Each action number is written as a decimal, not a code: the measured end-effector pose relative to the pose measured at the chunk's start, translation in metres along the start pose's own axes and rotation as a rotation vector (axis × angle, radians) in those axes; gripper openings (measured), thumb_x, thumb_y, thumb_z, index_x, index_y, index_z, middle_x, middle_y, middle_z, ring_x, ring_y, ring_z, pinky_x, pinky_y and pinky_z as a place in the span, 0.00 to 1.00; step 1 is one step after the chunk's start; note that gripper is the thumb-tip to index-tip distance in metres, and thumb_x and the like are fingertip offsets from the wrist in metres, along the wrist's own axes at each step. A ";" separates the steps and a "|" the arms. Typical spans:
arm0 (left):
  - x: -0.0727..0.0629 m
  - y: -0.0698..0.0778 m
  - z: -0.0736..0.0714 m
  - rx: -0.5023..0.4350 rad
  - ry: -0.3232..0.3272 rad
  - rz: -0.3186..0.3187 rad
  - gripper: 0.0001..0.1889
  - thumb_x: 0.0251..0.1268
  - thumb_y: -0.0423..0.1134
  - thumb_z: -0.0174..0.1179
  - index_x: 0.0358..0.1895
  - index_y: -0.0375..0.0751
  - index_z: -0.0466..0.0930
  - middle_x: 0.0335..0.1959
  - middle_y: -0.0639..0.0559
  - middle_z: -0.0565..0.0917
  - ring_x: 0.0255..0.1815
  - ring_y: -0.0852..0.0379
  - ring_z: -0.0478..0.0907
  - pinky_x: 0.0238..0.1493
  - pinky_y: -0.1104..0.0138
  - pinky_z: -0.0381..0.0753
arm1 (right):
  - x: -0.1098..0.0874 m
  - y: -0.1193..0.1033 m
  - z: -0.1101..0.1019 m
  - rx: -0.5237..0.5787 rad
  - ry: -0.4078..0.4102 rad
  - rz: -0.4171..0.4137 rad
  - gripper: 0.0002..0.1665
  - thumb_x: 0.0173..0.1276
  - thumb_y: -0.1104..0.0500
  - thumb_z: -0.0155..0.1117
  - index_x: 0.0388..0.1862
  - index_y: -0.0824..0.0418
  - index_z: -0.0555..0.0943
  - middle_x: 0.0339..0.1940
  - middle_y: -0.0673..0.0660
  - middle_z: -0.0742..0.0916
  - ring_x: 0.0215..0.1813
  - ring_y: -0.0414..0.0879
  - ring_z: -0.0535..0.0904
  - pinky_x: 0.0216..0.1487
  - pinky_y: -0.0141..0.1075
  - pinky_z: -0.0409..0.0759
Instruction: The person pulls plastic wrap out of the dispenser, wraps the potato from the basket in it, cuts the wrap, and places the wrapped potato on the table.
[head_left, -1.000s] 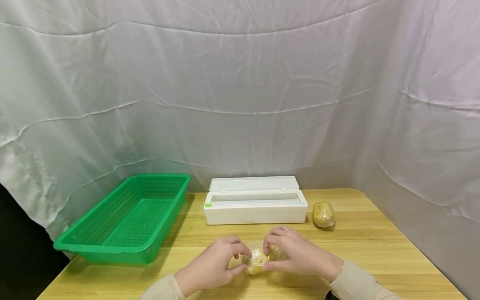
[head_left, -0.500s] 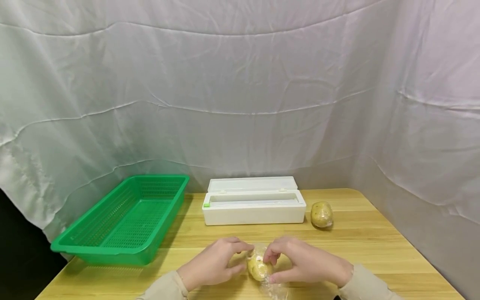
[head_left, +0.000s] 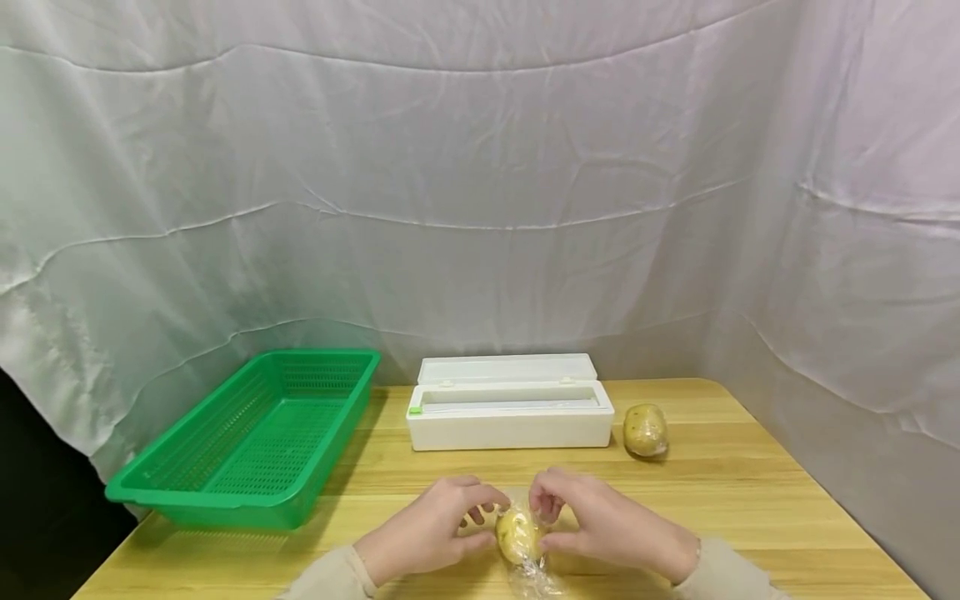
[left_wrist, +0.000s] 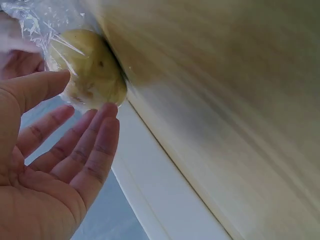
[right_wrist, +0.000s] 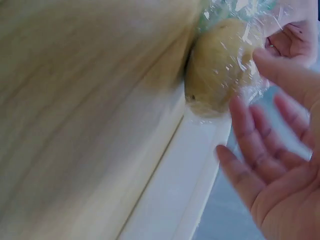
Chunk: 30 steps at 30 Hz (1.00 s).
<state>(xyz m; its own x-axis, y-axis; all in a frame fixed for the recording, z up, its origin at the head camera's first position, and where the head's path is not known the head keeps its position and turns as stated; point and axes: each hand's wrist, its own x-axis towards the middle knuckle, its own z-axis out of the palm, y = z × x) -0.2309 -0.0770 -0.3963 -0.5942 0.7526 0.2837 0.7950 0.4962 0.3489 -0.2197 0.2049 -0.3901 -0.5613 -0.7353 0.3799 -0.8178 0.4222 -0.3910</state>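
A potato (head_left: 517, 536) in clear cling film (head_left: 536, 581) lies on the table between both hands. A crumpled end of the film trails toward the near edge. My left hand (head_left: 427, 533) is at its left side, thumb and fingers apart and loosely bent; in the left wrist view the thumb tip overlaps the potato (left_wrist: 90, 62). On the other side is my right hand (head_left: 611, 529), its thumb at the potato's right and its fingers bent above. The right wrist view shows those fingers spread beside the wrapped potato (right_wrist: 215, 65); exact contact is hard to tell.
Behind the hands stands a white cling film box (head_left: 510, 432) with its lid raised. A second wrapped potato (head_left: 645, 431) sits to its right. At the left is a green plastic basket (head_left: 288, 508) on the wooden table (head_left: 757, 500). Grey cloth hangs behind.
The potato has been turned between the hands, and a loose tail of film now shows on its near side. The right hand shifted slightly right; the left hand stayed nearly in place.
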 end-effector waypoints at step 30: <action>0.019 -0.018 0.000 -0.111 0.033 -0.118 0.18 0.66 0.28 0.73 0.58 0.40 0.85 0.54 0.44 0.91 0.42 0.62 0.90 0.40 0.79 0.85 | 0.022 0.023 0.005 -0.076 0.085 0.255 0.17 0.67 0.46 0.79 0.46 0.53 0.86 0.45 0.47 0.89 0.43 0.41 0.86 0.46 0.37 0.89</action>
<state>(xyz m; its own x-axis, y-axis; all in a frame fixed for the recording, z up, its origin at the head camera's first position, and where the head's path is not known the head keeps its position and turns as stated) -0.2567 -0.0718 -0.3968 -0.6881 0.6761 0.2635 0.7019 0.5282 0.4778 -0.2503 0.1962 -0.3954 -0.7563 -0.5546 0.3470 -0.6541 0.6288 -0.4205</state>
